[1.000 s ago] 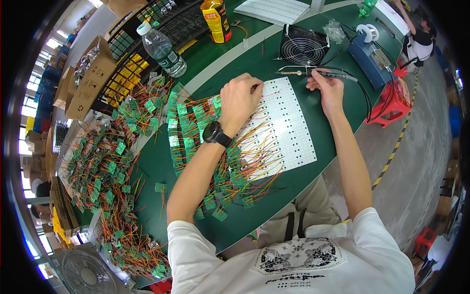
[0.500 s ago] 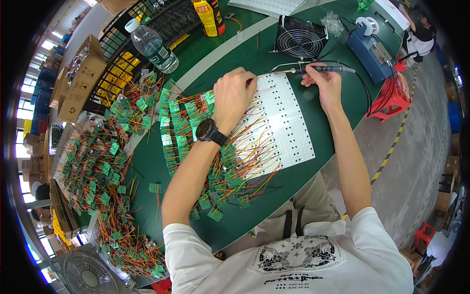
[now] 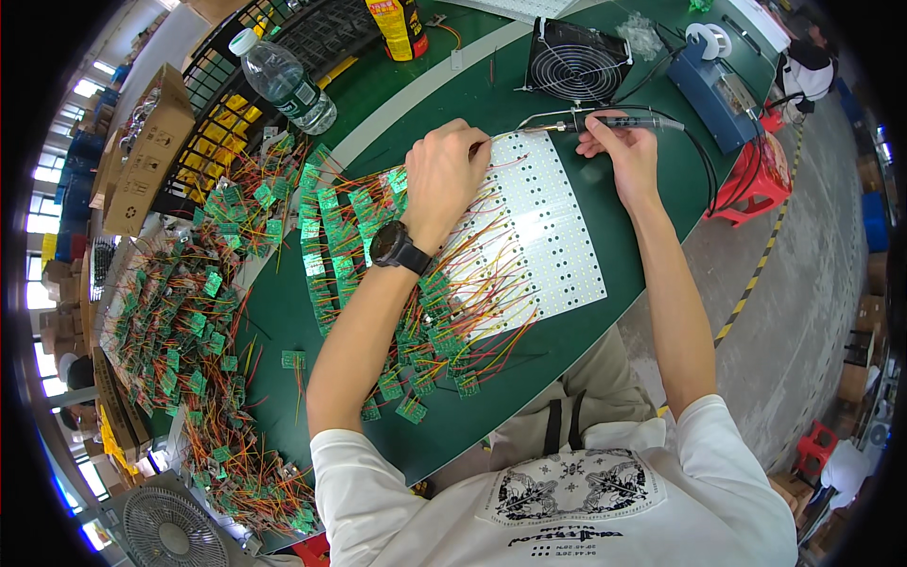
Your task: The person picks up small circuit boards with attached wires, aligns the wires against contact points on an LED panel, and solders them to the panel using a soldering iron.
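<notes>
My right hand (image 3: 624,156) grips the dark handle of a soldering iron (image 3: 644,122). Its metal tip points left, over the far edge of a white LED panel (image 3: 572,241) dotted with small LEDs. At that panel's far left corner, my left hand (image 3: 446,175) is closed, fingertips pinched together; whatever lies between them is hidden. Red and yellow wires (image 3: 491,274) cross the panel's left part, leading to small green circuit boards (image 3: 359,203) lined up in rows. A dark watch (image 3: 397,248) is on my left wrist.
Left lies a large heap of wired boards (image 3: 179,321). Behind are a water bottle (image 3: 288,85), a yellow container (image 3: 395,28) and a black fan (image 3: 578,61). A blue soldering station (image 3: 713,94) with a cable stands right, near a red stool (image 3: 761,180).
The soldering iron and my right hand have shifted slightly up relative to the panel. My left hand stays pinched at the corner. The whole view has drifted a little.
</notes>
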